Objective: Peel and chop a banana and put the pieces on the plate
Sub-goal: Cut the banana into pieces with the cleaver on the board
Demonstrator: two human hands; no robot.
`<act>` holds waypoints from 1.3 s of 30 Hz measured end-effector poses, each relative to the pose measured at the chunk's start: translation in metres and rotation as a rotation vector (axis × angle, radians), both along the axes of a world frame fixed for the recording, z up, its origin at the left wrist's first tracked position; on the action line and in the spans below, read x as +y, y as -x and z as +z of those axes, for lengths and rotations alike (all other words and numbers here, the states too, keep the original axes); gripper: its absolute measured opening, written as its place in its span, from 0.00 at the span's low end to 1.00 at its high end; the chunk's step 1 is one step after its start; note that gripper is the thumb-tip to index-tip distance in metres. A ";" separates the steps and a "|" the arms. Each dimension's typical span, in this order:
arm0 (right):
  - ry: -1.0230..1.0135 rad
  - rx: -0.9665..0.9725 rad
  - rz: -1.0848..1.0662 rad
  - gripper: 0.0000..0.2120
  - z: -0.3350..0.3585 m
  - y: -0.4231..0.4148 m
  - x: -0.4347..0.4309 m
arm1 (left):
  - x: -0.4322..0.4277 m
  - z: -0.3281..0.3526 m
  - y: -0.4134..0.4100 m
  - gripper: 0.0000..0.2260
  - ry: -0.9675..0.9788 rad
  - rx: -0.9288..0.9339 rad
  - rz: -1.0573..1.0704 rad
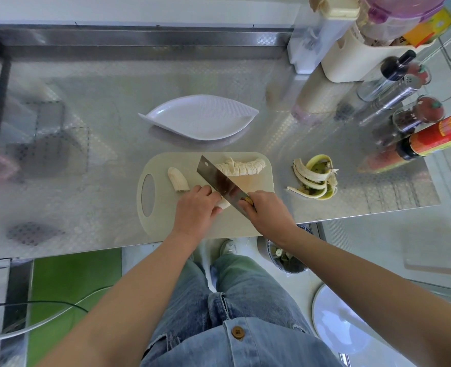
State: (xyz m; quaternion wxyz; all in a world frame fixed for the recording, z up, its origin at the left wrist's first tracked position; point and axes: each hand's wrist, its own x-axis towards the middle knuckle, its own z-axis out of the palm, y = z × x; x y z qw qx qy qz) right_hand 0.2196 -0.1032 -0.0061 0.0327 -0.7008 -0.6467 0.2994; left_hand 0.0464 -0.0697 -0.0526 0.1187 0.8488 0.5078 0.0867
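Observation:
A beige cutting board point(160, 221) lies on the steel counter. A row of cut banana slices point(241, 166) sits at its far edge, and a short banana stub point(178, 179) lies to the left. My left hand point(196, 207) holds another peeled banana piece point(224, 204) down on the board, mostly hidden under the fingers. My right hand point(268, 211) grips the handle of a cleaver point(223, 182), whose blade slants across the board right beside my left fingers. A white leaf-shaped plate point(200, 116) stands behind the board with nothing on it.
The banana peel point(315, 180) lies on the counter right of the board. Bottles and spice jars point(415, 117) crowd the right side, with a cream container point(351, 56) behind. A bin point(285, 258) stands on the floor below the counter edge.

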 end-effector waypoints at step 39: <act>0.014 0.014 -0.095 0.18 -0.016 0.010 -0.009 | 0.000 -0.004 0.000 0.12 -0.004 -0.033 0.025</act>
